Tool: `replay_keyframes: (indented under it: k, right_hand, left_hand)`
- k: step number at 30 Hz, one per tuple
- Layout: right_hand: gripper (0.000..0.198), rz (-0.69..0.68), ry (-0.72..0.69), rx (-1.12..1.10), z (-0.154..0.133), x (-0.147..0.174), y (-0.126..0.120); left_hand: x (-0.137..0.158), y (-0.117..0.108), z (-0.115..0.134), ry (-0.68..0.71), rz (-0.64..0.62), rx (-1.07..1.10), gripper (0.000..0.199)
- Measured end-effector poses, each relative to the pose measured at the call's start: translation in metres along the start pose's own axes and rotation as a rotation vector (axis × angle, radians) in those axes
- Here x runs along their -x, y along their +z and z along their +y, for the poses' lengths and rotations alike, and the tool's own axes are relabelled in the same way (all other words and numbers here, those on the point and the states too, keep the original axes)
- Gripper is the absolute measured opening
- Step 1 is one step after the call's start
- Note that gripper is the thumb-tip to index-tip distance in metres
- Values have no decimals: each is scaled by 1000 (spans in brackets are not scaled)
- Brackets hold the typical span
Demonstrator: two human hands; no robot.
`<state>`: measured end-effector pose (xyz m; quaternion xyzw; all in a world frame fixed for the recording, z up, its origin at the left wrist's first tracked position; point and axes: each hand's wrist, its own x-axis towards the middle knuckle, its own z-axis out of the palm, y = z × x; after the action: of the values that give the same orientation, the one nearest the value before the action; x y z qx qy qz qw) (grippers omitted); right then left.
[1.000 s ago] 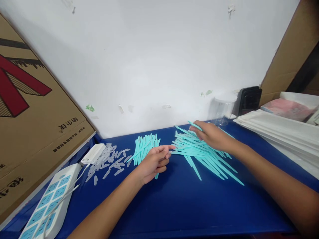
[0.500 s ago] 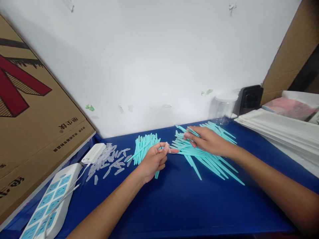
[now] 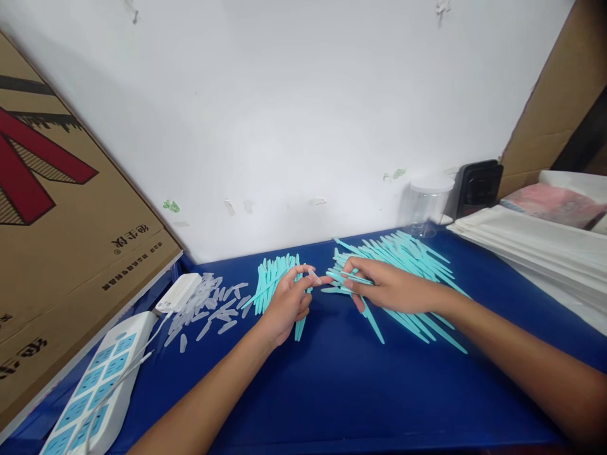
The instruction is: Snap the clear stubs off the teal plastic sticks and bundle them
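Between the thumb and fingers of my left hand [image 3: 290,303] is a small translucent plastic sleeve [image 3: 313,276]. My right hand [image 3: 374,282] pinches slim turquoise plastic sticks [image 3: 356,277], whose tips point left toward that sleeve; a small gap separates the two hands. How many sticks are in the grip I cannot tell. Under and behind my right hand spreads a large pile of turquoise sticks [image 3: 417,262]. A smaller stack of turquoise sticks [image 3: 270,281] lies behind my left hand and is partly hidden by it. Loose translucent sleeves [image 3: 208,303] are scattered farther left.
A white power strip [image 3: 102,379] with a cable and a white adapter [image 3: 177,292] lie on the left of the blue table [image 3: 332,392]. A printed carton [image 3: 71,189] stands at left. On the right are a clear jar [image 3: 429,205], a black container [image 3: 478,186] and white sheets [image 3: 521,246].
My right hand has come down from above the pile, bringing its sticks lower and level with the sleeve. My left hand has moved slightly left, with the sleeve still pinched.
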<state>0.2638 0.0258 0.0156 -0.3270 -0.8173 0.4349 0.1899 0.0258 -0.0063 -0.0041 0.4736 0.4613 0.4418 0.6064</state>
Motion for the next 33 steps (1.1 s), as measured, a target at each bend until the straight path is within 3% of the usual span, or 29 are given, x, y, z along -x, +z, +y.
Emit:
replay_keyframes:
  k: [4,21,33]
  right_hand:
    - [30,-31,57,-63,-3,1,1]
    - [30,-7,-3,31,0,0,0]
    - [31,-18,31,14,1,3,-6]
  left_hand:
    - [-1,-2,-1,28,12,-54,47]
    - [-6,-5,-7,60,18,-145,48]
    - [-10,-8,-12,226,54,-365,40]
